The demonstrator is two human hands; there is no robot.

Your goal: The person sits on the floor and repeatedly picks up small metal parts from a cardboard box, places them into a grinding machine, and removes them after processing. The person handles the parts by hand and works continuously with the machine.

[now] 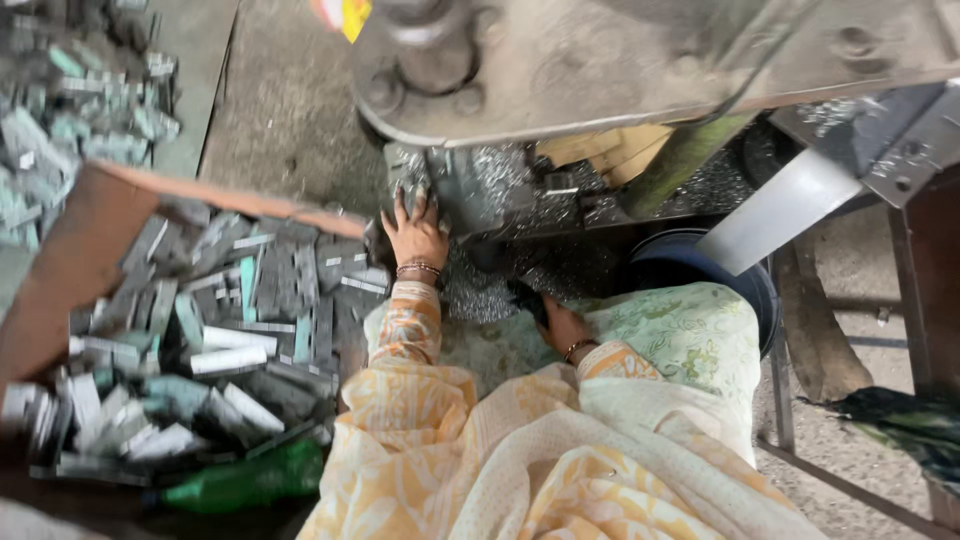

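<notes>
My left hand [414,230] reaches forward with fingers spread, resting against the grey metal press machine [600,70] at its lower left corner, amid shiny metal shavings [500,180]. It holds nothing that I can see. My right hand [556,322] lies low near my lap on the floral cloth [690,340]. Its fingers curl around a small dark piece that is mostly hidden, so what it is stays unclear. Bangles sit on both wrists.
A rusty tray [70,260] heaped with several flat grey metal pieces [210,330] lies at my left. A green bottle [250,480] lies below it. A dark round tub [690,265] sits under the machine. A metal frame [850,480] stands at right.
</notes>
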